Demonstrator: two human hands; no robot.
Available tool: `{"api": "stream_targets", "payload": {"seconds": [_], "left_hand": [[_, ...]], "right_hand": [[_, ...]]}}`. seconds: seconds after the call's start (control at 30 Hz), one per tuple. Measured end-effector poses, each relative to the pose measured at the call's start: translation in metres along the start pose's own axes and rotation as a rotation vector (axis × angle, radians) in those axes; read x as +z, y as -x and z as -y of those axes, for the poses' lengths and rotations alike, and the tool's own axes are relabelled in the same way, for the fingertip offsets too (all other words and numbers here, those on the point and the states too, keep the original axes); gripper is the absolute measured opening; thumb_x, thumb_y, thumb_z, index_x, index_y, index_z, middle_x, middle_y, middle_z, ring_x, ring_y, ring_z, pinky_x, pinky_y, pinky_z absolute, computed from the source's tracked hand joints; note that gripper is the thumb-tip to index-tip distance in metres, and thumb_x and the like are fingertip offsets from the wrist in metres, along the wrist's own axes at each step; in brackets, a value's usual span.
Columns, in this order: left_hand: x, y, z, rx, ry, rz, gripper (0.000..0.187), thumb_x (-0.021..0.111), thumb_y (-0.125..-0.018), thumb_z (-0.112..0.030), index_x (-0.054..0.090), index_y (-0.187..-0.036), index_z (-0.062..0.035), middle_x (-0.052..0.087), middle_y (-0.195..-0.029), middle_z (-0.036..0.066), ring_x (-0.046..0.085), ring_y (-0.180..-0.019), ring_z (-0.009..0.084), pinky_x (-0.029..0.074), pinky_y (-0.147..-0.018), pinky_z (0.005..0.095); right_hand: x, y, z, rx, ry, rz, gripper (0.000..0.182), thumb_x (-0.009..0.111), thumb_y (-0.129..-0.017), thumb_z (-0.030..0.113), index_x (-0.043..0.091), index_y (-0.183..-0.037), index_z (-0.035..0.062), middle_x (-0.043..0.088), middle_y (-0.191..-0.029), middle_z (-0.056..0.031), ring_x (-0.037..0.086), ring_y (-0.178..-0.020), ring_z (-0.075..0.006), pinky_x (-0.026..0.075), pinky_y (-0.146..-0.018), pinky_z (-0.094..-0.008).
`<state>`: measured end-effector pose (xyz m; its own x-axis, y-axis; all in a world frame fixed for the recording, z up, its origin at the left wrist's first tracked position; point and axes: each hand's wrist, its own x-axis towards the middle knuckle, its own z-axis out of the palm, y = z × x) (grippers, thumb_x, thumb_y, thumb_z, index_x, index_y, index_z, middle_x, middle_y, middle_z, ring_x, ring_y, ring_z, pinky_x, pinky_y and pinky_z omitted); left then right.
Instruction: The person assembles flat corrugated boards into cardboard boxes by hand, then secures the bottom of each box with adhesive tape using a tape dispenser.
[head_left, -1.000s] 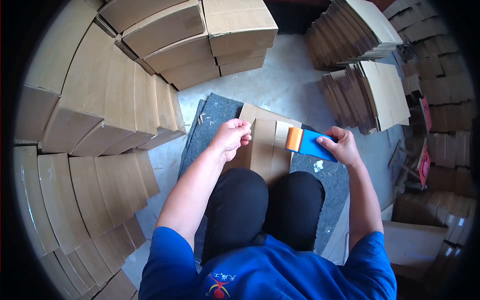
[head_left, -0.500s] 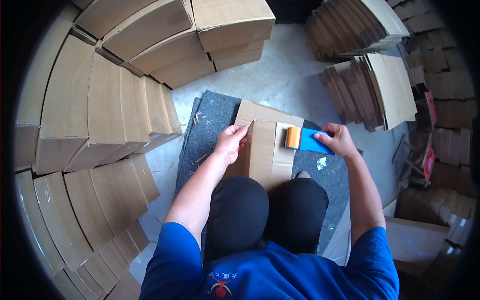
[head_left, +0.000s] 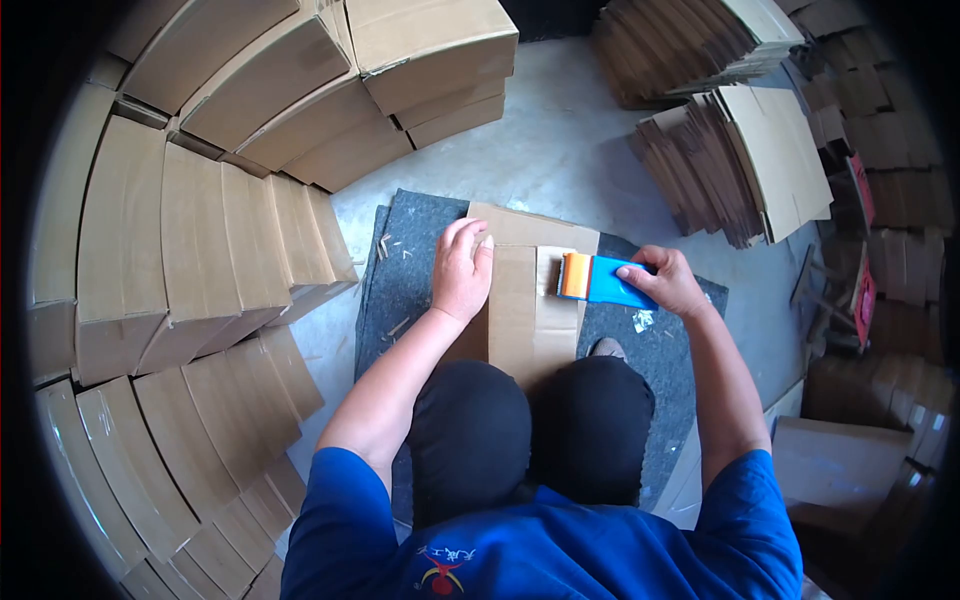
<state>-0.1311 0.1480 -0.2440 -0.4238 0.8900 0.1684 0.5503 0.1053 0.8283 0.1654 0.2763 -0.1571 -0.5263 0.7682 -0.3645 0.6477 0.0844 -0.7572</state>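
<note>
Between my knees and my hands stands a cardboard box (head_left: pixel 512 310) with its flaps folded out at the far end and on the right. My left hand (head_left: pixel 463 270) is at the box's upper left edge, its fingers extended and holding nothing. In my right hand (head_left: pixel 668 280) is a blue hand roller (head_left: pixel 620 281) with an orange head (head_left: pixel 574 276), gripped by its blue body. The roller's head is right over the pale cardboard strip on the box's right side. Beneath the box lies a dark grey mat (head_left: pixel 410 245).
Large stacked cartons (head_left: pixel 205 235) rise along the left. Bundles of flat cardboard (head_left: pixel 765 160) stand on the concrete floor (head_left: pixel 560 130) at the back right. Red-topped stools (head_left: pixel 864 300) and more cartons (head_left: pixel 840 460) line the right. Cardboard scraps are scattered on the mat.
My left hand has let go of the box's corner and its fingers have straightened. The roller has shifted slightly left in view, along with the box, as the view moved.
</note>
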Motion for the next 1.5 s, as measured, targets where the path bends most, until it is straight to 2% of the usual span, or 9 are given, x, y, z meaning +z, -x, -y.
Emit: {"api": "stream_targets", "payload": {"seconds": [0.13,0.3,0.77,1.03,1.17,1.27,1.33,1.4,1.5], "left_hand": [[0.004,-0.030,-0.043,0.238,-0.197,0.316,0.026,0.067,-0.090,-0.037,0.072,-0.096,-0.0120,0.066,-0.107,0.009,0.057,-0.111,0.0277,0.042,-0.098,0.0436],[0.022,-0.053,-0.025,-0.237,0.116,0.667,0.028,0.076,-0.085,-0.033,0.070,-0.089,-0.0057,0.069,-0.095,0.010,0.066,-0.090,0.0218,0.052,-0.081,0.0360],[0.025,-0.054,-0.022,-0.305,0.188,0.652,0.025,0.079,-0.084,-0.025,0.067,-0.082,-0.0032,0.063,-0.076,0.003,0.056,-0.071,0.0107,0.049,-0.066,0.0279],[0.026,-0.052,-0.022,-0.306,0.183,0.620,0.023,0.080,-0.083,-0.021,0.066,-0.081,-0.0023,0.063,-0.078,0.004,0.055,-0.071,0.0105,0.049,-0.067,0.0279],[0.031,-0.045,-0.018,-0.293,0.208,0.578,0.022,0.080,-0.084,-0.019,0.066,-0.082,-0.0019,0.063,-0.084,0.004,0.056,-0.073,0.0108,0.049,-0.069,0.0275],[0.029,-0.030,-0.014,-0.211,0.337,0.349,0.019,0.079,-0.085,-0.016,0.067,-0.082,-0.0020,0.063,-0.090,0.004,0.058,-0.077,0.0105,0.050,-0.073,0.0272],[0.032,-0.012,0.010,-0.428,0.527,0.204,0.037,0.061,-0.097,-0.038,0.064,-0.111,-0.0037,0.062,-0.114,0.009,0.056,-0.108,0.0159,0.042,-0.099,0.0311],[0.040,-0.005,0.027,-0.730,0.776,0.126,0.070,0.038,-0.101,-0.061,0.045,-0.142,-0.0052,0.049,-0.141,0.013,0.037,-0.137,0.0210,0.024,-0.116,0.0367],[0.045,-0.007,0.023,-0.890,0.888,0.016,0.071,0.038,-0.101,-0.062,0.044,-0.144,-0.0058,0.047,-0.142,0.013,0.037,-0.137,0.0216,0.027,-0.115,0.0378]], "right_hand": [[-0.002,0.000,0.004,0.017,0.030,0.004,0.042,0.078,-0.085,0.041,0.069,-0.085,0.0007,0.058,-0.067,-0.0007,0.054,-0.063,-0.0075,0.047,-0.057,-0.0264],[-0.007,0.001,0.010,-0.017,0.087,0.008,0.048,0.079,-0.083,0.045,0.070,-0.087,-0.0018,0.062,-0.065,-0.0074,0.061,-0.063,-0.0122,0.051,-0.059,-0.0309],[-0.080,0.025,-0.023,0.083,0.271,0.015,0.055,0.083,-0.074,0.053,0.070,-0.079,0.0004,0.064,-0.066,-0.0089,0.067,-0.064,-0.0163,0.054,-0.059,-0.0305],[0.003,-0.004,0.022,0.087,0.750,0.008,0.047,0.075,-0.078,0.053,0.070,-0.079,0.0064,0.072,-0.079,-0.0127,0.071,-0.076,-0.0304,0.057,-0.072,-0.0401],[0.084,0.003,0.003,-0.145,0.844,-0.147,0.019,0.067,-0.080,0.026,0.065,-0.074,0.0082,0.070,-0.075,-0.0099,0.070,-0.067,-0.0272,0.055,-0.065,-0.0405],[0.095,-0.002,0.001,-0.178,0.826,-0.143,0.033,0.063,-0.078,0.016,0.064,-0.108,0.0022,0.067,-0.069,-0.0072,0.067,-0.060,-0.0248,0.053,-0.061,-0.0402],[0.102,-0.004,-0.007,-0.281,0.894,-0.129,0.069,0.057,-0.079,0.011,0.041,-0.145,-0.0031,0.064,-0.064,-0.0049,0.063,-0.053,-0.0220,0.051,-0.056,-0.0393],[0.109,-0.007,-0.018,-0.261,0.899,-0.115,0.070,0.056,-0.079,0.011,0.040,-0.145,-0.0034,0.064,-0.064,-0.0047,0.063,-0.052,-0.0219,0.051,-0.055,-0.0391],[0.125,-0.019,-0.037,-0.270,0.887,-0.100,0.073,0.055,-0.079,0.011,0.036,-0.148,-0.0041,0.064,-0.064,-0.0047,0.063,-0.052,-0.0217,0.051,-0.055,-0.0380]]}}
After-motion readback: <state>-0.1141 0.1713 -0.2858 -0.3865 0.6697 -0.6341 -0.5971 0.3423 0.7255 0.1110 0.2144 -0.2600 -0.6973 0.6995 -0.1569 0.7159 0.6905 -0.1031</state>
